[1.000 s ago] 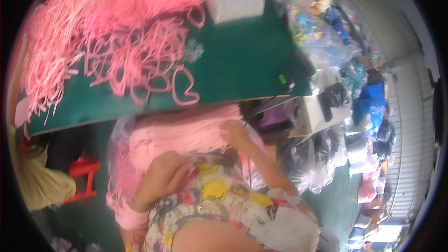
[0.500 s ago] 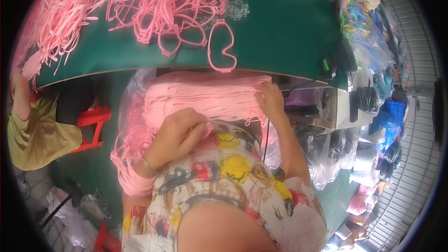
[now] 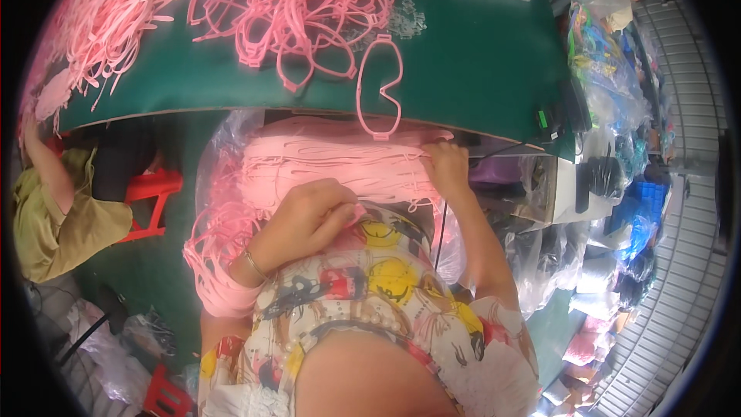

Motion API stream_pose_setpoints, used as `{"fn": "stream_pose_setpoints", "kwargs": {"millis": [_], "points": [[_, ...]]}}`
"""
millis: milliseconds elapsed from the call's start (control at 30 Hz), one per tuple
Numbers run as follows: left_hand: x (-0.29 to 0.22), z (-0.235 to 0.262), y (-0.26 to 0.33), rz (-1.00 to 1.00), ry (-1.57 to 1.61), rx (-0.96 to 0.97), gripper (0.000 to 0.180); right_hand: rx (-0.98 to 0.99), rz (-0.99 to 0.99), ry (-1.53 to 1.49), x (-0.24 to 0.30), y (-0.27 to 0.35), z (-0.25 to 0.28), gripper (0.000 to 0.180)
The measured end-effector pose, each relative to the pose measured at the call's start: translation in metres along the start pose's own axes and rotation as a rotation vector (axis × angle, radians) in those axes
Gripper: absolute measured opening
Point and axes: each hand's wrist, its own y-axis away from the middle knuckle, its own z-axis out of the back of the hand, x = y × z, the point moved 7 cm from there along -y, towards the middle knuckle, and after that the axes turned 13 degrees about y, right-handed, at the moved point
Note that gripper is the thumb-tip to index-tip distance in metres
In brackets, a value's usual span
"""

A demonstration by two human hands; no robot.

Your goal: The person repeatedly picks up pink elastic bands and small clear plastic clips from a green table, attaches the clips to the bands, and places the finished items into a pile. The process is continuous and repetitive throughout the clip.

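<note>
A thick bundle of flat pink straps [image 3: 324, 156] lies across my lap, just below the table edge. At its right end, my right hand [image 3: 449, 170] has its thumb and fingers closed on the strap ends. My left hand [image 3: 312, 220] is curled in front of the bundle, close to my patterned shirt. A small pink piece shows at its fingertips; most of it is hidden. Looped pink straps [image 3: 220, 262] hang around and below my left forearm. One pink goggle frame [image 3: 397, 77] lies on the table above the bundle, its lower end at the edge.
The green table [image 3: 478, 62] holds a tangled heap of pink frames [image 3: 293, 8], a pile of pink straps [image 3: 116, 23] and small clear pieces [image 3: 407, 19]. A co-worker's arm [image 3: 50, 170] and a red stool [image 3: 154, 197] are at left. Plastic bags [image 3: 610, 69] crowd the right.
The view has shifted slightly, moving the table's things right and down in the picture. My left hand sits a little farther right. My right hand stays at the bundle's end with its fingers drawn in.
</note>
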Motion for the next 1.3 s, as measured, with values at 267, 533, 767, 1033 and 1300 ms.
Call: {"fn": "stream_pose_setpoints", "kwargs": {"millis": [267,533,767,1033,1300], "points": [[0.005,0.001,-0.003,-0.010,0.008,-0.011,0.009,-0.065,0.044,-0.046,0.001,0.000,0.016,0.025],[0.037,-0.006,-0.040,0.272,0.579,0.035,0.019,0.135,-0.116,-0.591,-0.003,0.006,0.046,0.029],[0.051,0.005,-0.084,0.317,0.693,-0.048,0.017,0.618,-0.265,-1.397,0.006,0.023,0.053,0.029],[0.043,-0.027,-0.067,0.365,0.557,0.194,0.018,0.697,-0.153,-1.493,0.030,0.022,0.080,0.030],[0.028,-0.045,-0.051,0.181,0.376,0.345,0.016,0.659,-0.010,-0.878,0.030,0.005,0.124,0.023]]}}
